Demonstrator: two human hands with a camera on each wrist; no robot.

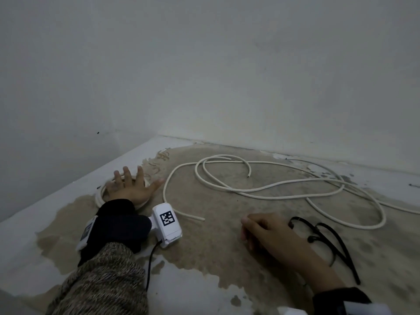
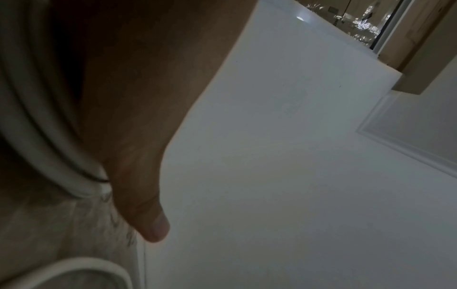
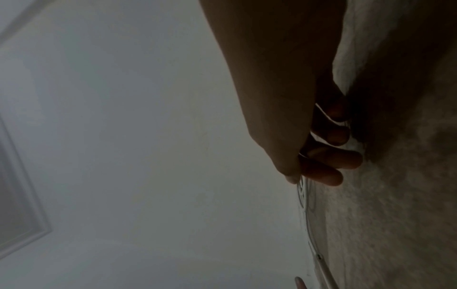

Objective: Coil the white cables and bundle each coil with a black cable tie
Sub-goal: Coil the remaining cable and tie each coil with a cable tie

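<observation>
My left hand lies flat with its fingers spread on a coiled white cable at the left of the worn surface. Up close, the coil's strands run under the palm, crossed by a thin dark line beside the thumb. A long loose white cable sprawls in loops across the middle and right. Several black cable ties lie in a small heap at the right. My right hand rests on the surface just left of the ties, its fingers loosely curled and holding nothing.
The surface is patchy beige and white and meets white walls in a corner behind the cables. The loose cable's near end lies between my two hands. A white wrist camera sits on my left wrist.
</observation>
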